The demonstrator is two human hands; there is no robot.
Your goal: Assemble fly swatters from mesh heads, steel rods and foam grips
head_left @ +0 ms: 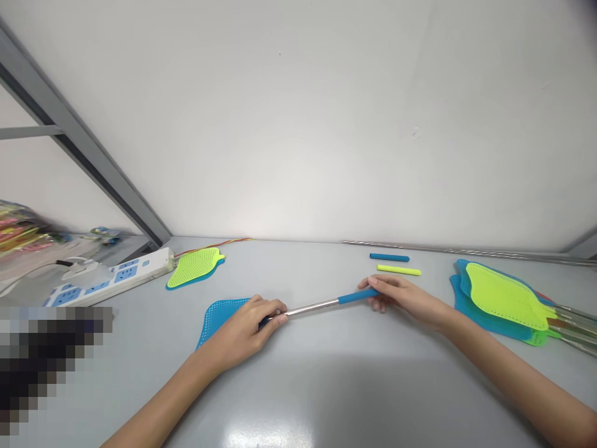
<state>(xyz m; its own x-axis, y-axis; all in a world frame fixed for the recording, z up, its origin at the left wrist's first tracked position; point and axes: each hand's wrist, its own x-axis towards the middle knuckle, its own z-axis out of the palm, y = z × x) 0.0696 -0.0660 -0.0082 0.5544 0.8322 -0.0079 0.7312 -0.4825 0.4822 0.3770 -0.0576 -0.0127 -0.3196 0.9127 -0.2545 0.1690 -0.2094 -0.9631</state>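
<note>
A blue fly swatter [221, 316] with a thin metal rod and a blue handle sleeve lies across the middle, held between both hands. My left hand [252, 326] is closed around the rod close to the perforated head and covers part of that head. At the other end, my right hand [396, 295] pinches the blue sleeve near its tip. Just beyond my right hand lie a loose blue sleeve [389, 257] and a loose yellow sleeve [398, 270].
Several swatters with a yellow-green head [506, 295] on top are stacked at right. Thin metal rods [448, 250] lie along the wall. Two swatter heads [196, 267] sit at left beside a white power strip [140, 267]. A grey metal frame [88, 143] rises there.
</note>
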